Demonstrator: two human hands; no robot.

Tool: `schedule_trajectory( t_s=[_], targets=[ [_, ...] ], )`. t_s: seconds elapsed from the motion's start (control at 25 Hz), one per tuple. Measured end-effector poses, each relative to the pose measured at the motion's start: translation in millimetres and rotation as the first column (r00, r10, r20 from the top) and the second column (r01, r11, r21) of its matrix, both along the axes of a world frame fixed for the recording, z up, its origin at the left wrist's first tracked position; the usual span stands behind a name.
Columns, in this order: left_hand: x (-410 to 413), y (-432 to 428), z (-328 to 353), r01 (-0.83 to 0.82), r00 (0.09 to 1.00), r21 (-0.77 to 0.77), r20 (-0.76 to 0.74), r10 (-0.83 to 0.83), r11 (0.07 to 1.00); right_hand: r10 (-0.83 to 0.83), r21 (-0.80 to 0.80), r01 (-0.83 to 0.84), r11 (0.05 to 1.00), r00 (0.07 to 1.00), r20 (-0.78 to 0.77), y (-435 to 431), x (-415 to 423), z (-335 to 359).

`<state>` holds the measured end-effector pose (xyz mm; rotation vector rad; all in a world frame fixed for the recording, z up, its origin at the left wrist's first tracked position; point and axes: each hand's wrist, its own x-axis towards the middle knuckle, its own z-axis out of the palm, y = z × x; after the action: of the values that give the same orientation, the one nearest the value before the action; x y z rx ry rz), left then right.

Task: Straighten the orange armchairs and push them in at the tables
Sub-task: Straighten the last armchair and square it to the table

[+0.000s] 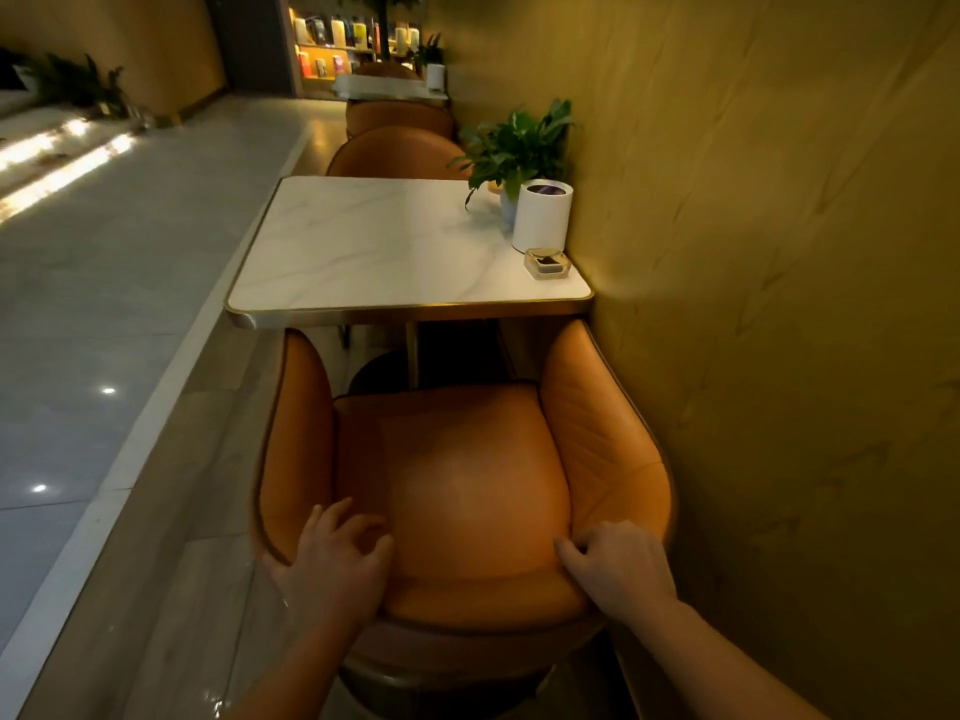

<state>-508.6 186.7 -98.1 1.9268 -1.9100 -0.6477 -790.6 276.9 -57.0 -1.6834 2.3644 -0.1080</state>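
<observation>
Gripping near armchair [467, 475] backrest, I've got left hand [332, 561] & right hand [618, 569] curled over its top edge; arm tips at table [405, 308] front edge, rt side by wall [753, 356]; 2nd armchair [395, 154] beyond.

Both forearms [291, 662] run off the bottom edge; the desk [363, 241] hides most of the far armchair [395, 155]; distant shelf items [337, 44] blur.

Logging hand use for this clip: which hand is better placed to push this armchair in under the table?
Probably the left hand: its palm lies over the armchair back rim on the open aisle side. The right hand grips the backrest close to the wall.
</observation>
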Motion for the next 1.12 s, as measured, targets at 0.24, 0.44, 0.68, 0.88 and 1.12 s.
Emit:
schedule_trajectory(
  t_s=[0.24, 0.44, 0.68, 0.88, 1.12],
  targets=[
    [8.3, -15.0, -22.1, 0.110, 0.980, 0.145, 0.152, -0.132, 0.983, -0.230, -0.009, 0.231, 0.973, 0.969, -0.090, -16.0, -45.2, -13.7],
    [2.7, -15.6, -8.9, 0.056, 0.991, 0.212, 0.107, -0.080, 0.976, -0.644, 0.214, 0.613, 0.761, 0.753, 0.134, -42.7, -69.4, -13.6],
    [9.2, -15.0, -4.6, 0.070, 0.995, 0.159, 0.053, -0.079, 0.985, -0.633, 0.163, 0.615, 0.771, 0.769, 0.091, -34.2, -62.0, -17.5],
    [18.6, -16.8, 4.9, 0.095, 0.993, 0.171, 0.053, -0.106, 0.981, -0.619, 0.179, 0.603, 0.778, 0.784, 0.053, -35.7, -55.2, -19.0],
    [18.3, -11.8, -15.5, 0.157, 0.983, 0.285, 0.045, -0.177, 0.946, -0.583, 0.126, 0.574, 0.809, 0.811, 0.044, -42.2, -76.1, -15.6]
  ],
)
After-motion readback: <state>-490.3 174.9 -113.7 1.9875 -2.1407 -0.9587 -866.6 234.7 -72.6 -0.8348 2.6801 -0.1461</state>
